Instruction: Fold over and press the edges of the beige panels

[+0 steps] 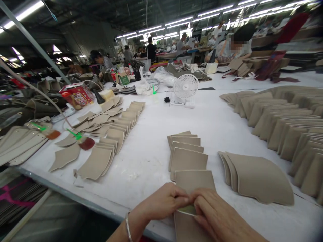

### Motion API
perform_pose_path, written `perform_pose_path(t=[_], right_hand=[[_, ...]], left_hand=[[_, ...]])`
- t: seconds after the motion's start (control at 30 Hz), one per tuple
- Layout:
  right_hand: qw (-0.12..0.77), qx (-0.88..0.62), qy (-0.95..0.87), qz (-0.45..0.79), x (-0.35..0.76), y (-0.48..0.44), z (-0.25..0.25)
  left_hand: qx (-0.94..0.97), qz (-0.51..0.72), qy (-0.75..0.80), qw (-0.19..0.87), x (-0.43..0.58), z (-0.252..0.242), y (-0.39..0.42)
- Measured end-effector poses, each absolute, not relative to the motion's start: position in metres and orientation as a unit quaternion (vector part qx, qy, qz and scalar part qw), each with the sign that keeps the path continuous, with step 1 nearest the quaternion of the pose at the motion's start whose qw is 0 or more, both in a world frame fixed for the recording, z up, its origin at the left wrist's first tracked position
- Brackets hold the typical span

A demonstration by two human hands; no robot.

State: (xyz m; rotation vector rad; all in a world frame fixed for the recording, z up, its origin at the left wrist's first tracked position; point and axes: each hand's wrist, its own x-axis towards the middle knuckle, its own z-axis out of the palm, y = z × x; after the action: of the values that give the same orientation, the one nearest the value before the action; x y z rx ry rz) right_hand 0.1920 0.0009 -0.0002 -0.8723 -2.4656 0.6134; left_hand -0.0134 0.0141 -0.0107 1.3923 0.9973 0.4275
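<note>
At the table's near edge, a taupe leather panel (194, 179) lies under my two hands. My left hand (169, 199) is closed, its thumb and fingers pinching the panel's edge. Right beside it, my right hand (211, 207) is also closed on the panel, with its fingertips almost touching the left ones. Between the hands an olive-coloured strip shows at the edge, and a further taupe surface (188, 228) lies below, partly covered by my right hand. Just beyond, several similar panels (189, 158) overlap in a short row.
Curved panels (262, 178) lie to the right, beside long rows of stacked pieces (282, 124). Leftward are more panels (94, 163) and two green-tipped bottles of amber-brown liquid (86, 143). A white fan (186, 88) stands farther back. Other people work in the background.
</note>
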Motion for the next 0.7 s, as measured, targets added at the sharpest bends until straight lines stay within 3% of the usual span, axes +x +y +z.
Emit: perform_pose_path(t=[0.13, 0.37, 0.7], right_hand=[[0.204, -0.346, -0.877, 0.263, 0.200, -0.007, -0.030], [0.170, -0.332, -0.871, 0.320, 0.202, -0.005, -0.038], [0.208, -0.314, -0.893, 0.245, 0.202, -0.008, -0.048]], left_hand=[[0.595, 0.191, 0.463, 0.629, -0.021, -0.013, -0.010], [0.667, 0.167, 0.510, 0.518, -0.018, -0.011, -0.026], [0.678, 0.156, 0.505, 0.511, -0.014, -0.020, -0.030]])
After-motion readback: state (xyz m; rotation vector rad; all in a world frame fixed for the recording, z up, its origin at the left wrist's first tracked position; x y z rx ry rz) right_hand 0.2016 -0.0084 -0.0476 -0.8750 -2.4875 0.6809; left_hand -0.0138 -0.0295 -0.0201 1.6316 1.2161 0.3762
